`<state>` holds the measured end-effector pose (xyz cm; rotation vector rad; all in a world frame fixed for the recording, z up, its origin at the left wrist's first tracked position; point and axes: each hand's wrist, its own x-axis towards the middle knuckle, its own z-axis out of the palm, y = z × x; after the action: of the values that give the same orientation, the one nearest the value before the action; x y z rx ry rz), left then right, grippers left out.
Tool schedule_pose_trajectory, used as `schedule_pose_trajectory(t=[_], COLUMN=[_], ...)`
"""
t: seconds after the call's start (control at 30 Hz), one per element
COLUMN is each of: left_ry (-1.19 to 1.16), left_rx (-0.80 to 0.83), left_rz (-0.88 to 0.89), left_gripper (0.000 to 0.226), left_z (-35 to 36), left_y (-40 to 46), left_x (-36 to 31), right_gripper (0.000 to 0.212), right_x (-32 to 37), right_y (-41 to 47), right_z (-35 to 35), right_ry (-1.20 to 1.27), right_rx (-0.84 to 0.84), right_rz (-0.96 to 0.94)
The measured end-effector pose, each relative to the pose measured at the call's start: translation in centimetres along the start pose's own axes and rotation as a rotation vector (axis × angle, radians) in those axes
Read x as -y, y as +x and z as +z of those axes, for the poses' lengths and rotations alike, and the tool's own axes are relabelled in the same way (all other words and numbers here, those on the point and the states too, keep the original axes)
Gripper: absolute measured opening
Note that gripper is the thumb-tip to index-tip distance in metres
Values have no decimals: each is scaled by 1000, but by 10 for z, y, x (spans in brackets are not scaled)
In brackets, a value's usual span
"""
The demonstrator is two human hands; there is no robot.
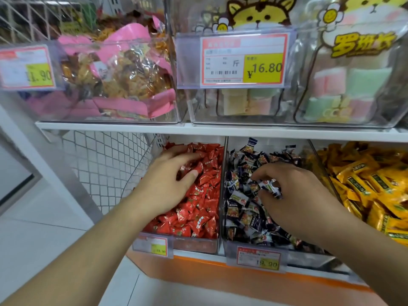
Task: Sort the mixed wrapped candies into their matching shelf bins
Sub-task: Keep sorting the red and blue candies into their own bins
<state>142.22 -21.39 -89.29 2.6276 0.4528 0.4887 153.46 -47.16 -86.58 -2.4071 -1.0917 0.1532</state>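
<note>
Three clear bins sit side by side on the lower shelf (220,132), each filled with more wrapped candies than can be counted. The left bin (194,244) holds red candies (205,208), the middle bin (309,257) holds dark blue and white candies (245,208), and the right bin (318,160) holds yellow candies (362,180). Two hands reach in. The left hand (163,186) lies on the red pile, its fingers (187,154) spread and loosely bent over the wrappers, thumb tip touching them; I cannot tell whether it grips any. The right hand (295,195) is in the middle bin, its fingers curled and pinching a few blue and white candies (270,187) just above the heap. Two price tags (258,258) hang on the fronts of the left and middle bins. On the upper shelf stand two clear bins: one with pink snack packs (119,71), one with pastel marshmallow bags (346,89), each carrying one price tag (242,59).
</note>
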Motion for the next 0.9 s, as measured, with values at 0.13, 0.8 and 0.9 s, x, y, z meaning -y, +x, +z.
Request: schedule_pose_trajectory(t=[0.13,0.8,0.9], left_ry=[26,194,-11], left_rx=[202,246,160], left_rz=[-56,-14,-18], left_gripper=[59,58,58], left_z=[-1,25,12], left_y=[-36,20,9], left_x=[-11,5,2], right_gripper=[30,29,29], right_x=[5,3,4], right_y=[-7,-4,-5], right_z=[-1,6,5], right_ry=[38,26,31], right_rx=[14,33,32], right_rz=[-4,-23,-24])
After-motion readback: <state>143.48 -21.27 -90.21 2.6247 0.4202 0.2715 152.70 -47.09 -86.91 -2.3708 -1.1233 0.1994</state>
